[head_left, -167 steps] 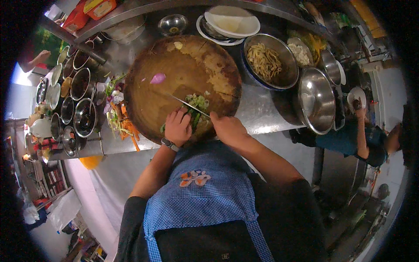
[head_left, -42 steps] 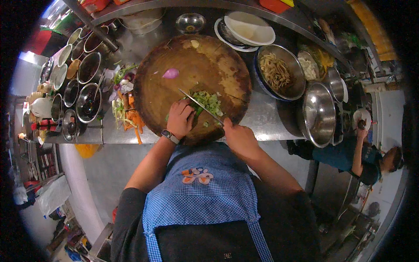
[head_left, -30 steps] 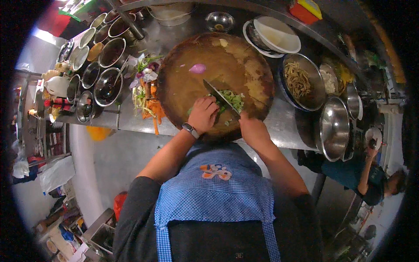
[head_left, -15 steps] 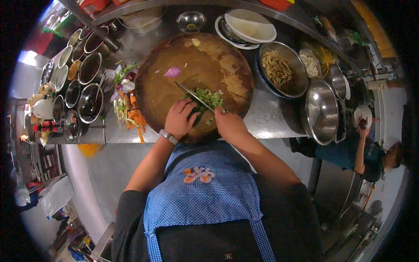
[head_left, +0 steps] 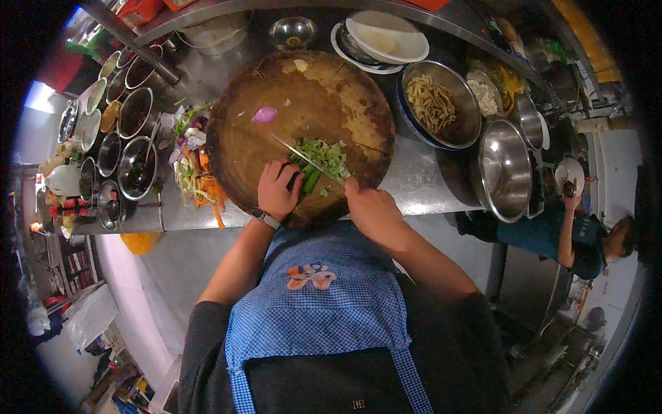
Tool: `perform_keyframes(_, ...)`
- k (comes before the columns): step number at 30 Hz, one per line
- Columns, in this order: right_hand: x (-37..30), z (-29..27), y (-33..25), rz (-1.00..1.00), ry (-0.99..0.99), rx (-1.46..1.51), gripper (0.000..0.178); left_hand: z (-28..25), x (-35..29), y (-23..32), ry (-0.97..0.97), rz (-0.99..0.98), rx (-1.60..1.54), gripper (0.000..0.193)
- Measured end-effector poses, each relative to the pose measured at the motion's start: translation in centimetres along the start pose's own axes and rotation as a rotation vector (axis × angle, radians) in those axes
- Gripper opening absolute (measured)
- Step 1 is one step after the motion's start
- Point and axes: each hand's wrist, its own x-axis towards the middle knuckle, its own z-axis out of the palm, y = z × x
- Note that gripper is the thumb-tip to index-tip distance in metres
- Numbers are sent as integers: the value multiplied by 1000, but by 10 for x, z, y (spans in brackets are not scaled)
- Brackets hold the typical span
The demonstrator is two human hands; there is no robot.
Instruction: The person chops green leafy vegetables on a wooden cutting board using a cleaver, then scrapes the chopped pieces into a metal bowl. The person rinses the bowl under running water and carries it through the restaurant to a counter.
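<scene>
Head view looks down on a round wooden cutting board (head_left: 303,96) that lies on a steel surface (head_left: 420,183), and you are slicing green vegetables (head_left: 323,160) near the board's front edge. Your right hand (head_left: 372,207) is closed around the handle of a knife (head_left: 303,157), and the blade runs up and to the left across the greens. Your left hand (head_left: 278,188) presses down on the uncut stems just left of the blade.

To do this cut well, I think you should keep the left fingers (head_left: 289,172) curled, with the tips tucked back, so that the flat of the blade meets the knuckles and not the nails. Move the left hand back little by little, and let the knife come down straight, so the slices stay even. The already cut pieces lie in a loose pile behind the blade; push them aside when they crowd the edge.

The left fingers are bent and close together, resting on the stems, not spread. The right fingers are wrapped tightly on the handle, which is hidden under them.

Half a purple onion (head_left: 265,114) lies apart at the far left of the board. Vegetable scraps (head_left: 196,172) lie beside the board on the left, near some small metal bowls (head_left: 134,148).
</scene>
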Motion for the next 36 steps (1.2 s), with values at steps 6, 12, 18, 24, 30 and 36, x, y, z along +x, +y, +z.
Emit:
perform_keyframes(6,9,14,3,-1,-31,-10,19,1,-1,-2,-15,8,0,21)
perform_keyframes(12,39,27,-2,16,-14,16,22,-9,6,14,-72,0,-26,29)
perform_keyframes(18,30,17,0,22,0,30,20,0,-3,8,-74,99,52,30)
perform_keyframes(24,-6,2,-1,-18,-27,-12,23,2,-7,7,-49,45,18,24)
perform_keyframes(30,19,22,-5,34,-98,-20,28,0,-1,10,-54,50,-8,22)
perform_keyframes(36,28,27,4,11,-45,4,24,1,-1,7,-47,83,-3,22)
